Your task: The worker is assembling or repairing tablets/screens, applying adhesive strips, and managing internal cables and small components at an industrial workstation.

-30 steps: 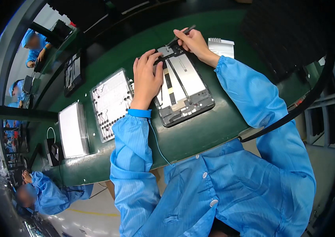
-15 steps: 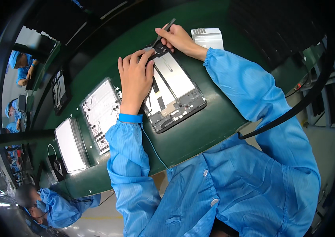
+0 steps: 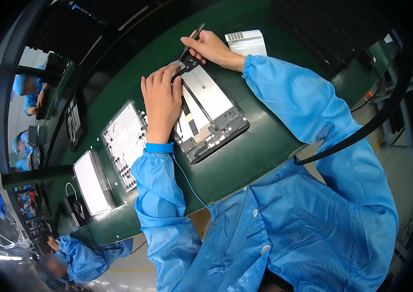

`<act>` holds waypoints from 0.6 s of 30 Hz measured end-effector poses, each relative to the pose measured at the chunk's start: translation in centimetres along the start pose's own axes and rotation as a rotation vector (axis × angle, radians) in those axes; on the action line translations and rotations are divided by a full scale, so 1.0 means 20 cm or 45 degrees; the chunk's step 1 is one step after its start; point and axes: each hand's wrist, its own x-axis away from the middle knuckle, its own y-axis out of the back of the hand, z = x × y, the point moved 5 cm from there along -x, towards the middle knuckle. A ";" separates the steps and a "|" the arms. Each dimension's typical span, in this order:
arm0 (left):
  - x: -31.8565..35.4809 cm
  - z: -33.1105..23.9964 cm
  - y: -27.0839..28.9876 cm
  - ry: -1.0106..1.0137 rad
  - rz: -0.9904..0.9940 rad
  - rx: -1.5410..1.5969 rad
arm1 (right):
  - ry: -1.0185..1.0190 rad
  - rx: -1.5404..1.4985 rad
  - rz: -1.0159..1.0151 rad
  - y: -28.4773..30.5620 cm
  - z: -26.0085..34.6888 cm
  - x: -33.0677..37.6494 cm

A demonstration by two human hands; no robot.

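An opened tablet (image 3: 211, 91) lies on the green table, its inside facing up with a silvery plate, dark ribbon cables and small white parts. My left hand (image 3: 161, 100), a blue band around its wrist, rests over the tablet's left far edge. Its fingers are stretched out, and the fingertips lie close to the tweezers' tip. In my right hand (image 3: 209, 47) are dark tweezers (image 3: 198, 33), slanting down to the tablet's far corner. What the tips touch there is too small to make out.
Left of the tablet lies a clear tray (image 3: 127, 146) of small black parts with wires. Nearer stands a stack of white sheets (image 3: 92, 185) beside a small black box (image 3: 76, 210). A silvery-white sheet (image 3: 246, 43) lies beyond my right wrist. Another tablet (image 3: 74, 121) is farther left. Co-workers sit leftward.
The whole view has shifted slightly, with the tablet and both hands a little farther left in it. The tweezers stay at the same corner. A co-worker at lower left has raised a hand.
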 end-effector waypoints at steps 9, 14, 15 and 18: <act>0.00 -0.01 -0.01 -0.062 0.058 -0.067 | 0.035 0.043 -0.029 0.00 0.00 0.01; -0.01 -0.04 -0.02 -0.056 0.078 -0.140 | 0.315 0.090 -0.120 -0.02 0.07 0.06; -0.01 -0.05 -0.02 -0.106 0.065 -0.142 | 0.311 0.101 -0.117 -0.02 0.07 0.07; -0.02 -0.06 -0.01 -0.170 0.038 -0.111 | 0.477 0.020 -0.233 0.00 0.11 0.06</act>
